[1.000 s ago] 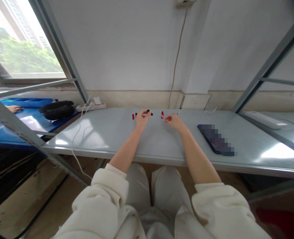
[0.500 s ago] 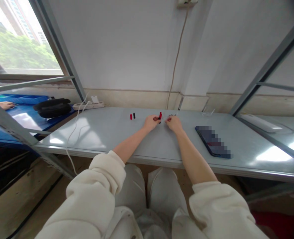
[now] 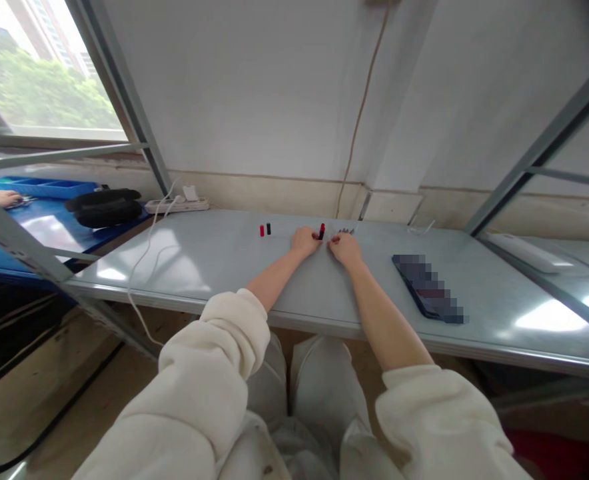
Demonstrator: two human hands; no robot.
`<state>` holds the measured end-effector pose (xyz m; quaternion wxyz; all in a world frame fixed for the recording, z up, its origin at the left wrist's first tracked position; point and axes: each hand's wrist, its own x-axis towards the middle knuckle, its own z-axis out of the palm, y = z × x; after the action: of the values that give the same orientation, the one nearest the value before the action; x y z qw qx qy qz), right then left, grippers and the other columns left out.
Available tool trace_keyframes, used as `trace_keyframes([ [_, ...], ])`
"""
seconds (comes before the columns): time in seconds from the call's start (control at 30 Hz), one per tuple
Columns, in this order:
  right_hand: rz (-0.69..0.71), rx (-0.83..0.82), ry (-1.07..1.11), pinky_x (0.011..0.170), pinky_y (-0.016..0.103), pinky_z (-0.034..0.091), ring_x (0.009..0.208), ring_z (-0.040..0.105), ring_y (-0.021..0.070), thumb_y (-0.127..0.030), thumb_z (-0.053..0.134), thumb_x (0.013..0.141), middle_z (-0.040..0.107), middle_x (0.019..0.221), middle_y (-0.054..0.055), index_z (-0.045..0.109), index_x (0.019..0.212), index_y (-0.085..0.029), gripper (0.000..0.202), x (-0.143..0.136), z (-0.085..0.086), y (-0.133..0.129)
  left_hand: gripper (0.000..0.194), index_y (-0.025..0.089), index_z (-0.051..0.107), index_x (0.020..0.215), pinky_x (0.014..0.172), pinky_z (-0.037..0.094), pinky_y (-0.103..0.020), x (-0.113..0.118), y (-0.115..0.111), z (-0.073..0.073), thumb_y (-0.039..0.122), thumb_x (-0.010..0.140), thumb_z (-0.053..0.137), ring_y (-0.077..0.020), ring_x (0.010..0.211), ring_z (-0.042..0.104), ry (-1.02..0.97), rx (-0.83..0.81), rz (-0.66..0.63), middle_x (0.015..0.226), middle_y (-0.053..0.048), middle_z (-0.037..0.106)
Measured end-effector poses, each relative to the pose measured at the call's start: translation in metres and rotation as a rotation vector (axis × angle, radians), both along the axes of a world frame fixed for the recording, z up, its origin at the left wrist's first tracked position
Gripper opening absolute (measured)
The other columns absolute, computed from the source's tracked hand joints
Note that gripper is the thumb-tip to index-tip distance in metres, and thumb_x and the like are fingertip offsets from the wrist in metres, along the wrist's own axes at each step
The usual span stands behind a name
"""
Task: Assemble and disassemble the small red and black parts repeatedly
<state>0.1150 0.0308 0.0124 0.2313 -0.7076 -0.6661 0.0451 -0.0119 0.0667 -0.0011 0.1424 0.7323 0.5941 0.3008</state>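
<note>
Bench (image 3: 224, 263), far edge: my left hand (image 3: 305, 240) pinches a red-and-black piece (image 3: 322, 231) near that edge's middle; my right hand (image 3: 345, 248) sits just beside, its grip I cannot tell; red cylinder (image 3: 262, 231) and black cylinder (image 3: 268, 229) stand toward the far left corner.

On the right side of the desk (image 3: 214, 270) we see a dark, flat device (image 3: 427, 288), its face pixelated. At the far left corner we have a white power strip (image 3: 194, 205), and a white cable (image 3: 129, 285) trails over the front edge. Left of that, a black case (image 3: 107, 210) and a blue tray (image 3: 62, 193) sit on a blue surface (image 3: 24, 247). Behind, a beige cord (image 3: 361, 120) runs down the wall (image 3: 254, 93).
</note>
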Motion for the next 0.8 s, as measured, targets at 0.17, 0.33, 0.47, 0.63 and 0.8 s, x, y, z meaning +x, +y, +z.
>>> trace_keyframes([
  [0.17, -0.014, -0.004, 0.011, 0.081, 0.029, 0.044, 0.098, 0.058, 0.0215, -0.025, 0.051, 0.078, 0.065, 0.101, 0.012, 0.066, 0.097, -0.014, 0.027, -0.0015, 0.0003, -0.0001, 0.025, 0.022, 0.070, 0.089, 0.081, 0.043, -0.033, 0.0016, -0.0056, 0.0043, 0.035, 0.069, 0.062, -0.0214, 0.094, 0.056, 0.053, -0.003, 0.064, 0.093, -0.006, 0.067],
  [0.33, -0.025, -0.013, 0.030, 0.080, 0.028, 0.044, 0.096, 0.059, 0.0205, -0.026, 0.053, 0.077, 0.065, 0.099, 0.012, 0.067, 0.096, -0.014, 0.026, -0.0013, -0.0007, 0.0018, 0.026, 0.024, 0.070, 0.090, 0.084, 0.042, -0.032, 0.0059, -0.0076, 0.0052, 0.037, 0.069, 0.061, -0.0202, 0.097, 0.055, 0.062, -0.023, 0.113, 0.096, -0.005, 0.066],
  [0.47, -0.020, -0.013, 0.024, 0.081, 0.028, 0.043, 0.097, 0.059, 0.0205, -0.026, 0.053, 0.077, 0.065, 0.099, 0.012, 0.067, 0.094, -0.015, 0.026, -0.0009, -0.0015, 0.0033, 0.025, 0.024, 0.070, 0.089, 0.084, 0.041, -0.033, 0.0060, -0.0064, 0.0041, 0.037, 0.068, 0.062, -0.0208, 0.096, 0.055, 0.048, -0.016, 0.107, 0.094, -0.006, 0.066],
  [0.63, -0.013, -0.017, 0.015, 0.080, 0.028, 0.043, 0.095, 0.059, 0.0199, -0.027, 0.052, 0.076, 0.065, 0.099, 0.012, 0.068, 0.093, -0.015, 0.026, -0.0009, -0.0018, 0.0055, 0.026, 0.022, 0.069, 0.086, 0.083, 0.042, -0.035, 0.0049, -0.0036, 0.0029, 0.039, 0.066, 0.064, -0.0226, 0.095, 0.055, 0.030, -0.011, 0.097, 0.092, -0.007, 0.066],
  [0.8, -0.009, -0.022, 0.014, 0.079, 0.027, 0.044, 0.094, 0.059, 0.0192, -0.027, 0.053, 0.076, 0.066, 0.097, 0.012, 0.068, 0.093, -0.015, 0.026, -0.0008, -0.0010, 0.0055, 0.033, 0.019, 0.067, 0.089, 0.086, 0.040, -0.035, -0.0003, -0.0032, 0.0048, 0.041, 0.064, 0.066, -0.0239, 0.099, 0.053, 0.026, -0.017, 0.070, 0.094, -0.009, 0.065],
])
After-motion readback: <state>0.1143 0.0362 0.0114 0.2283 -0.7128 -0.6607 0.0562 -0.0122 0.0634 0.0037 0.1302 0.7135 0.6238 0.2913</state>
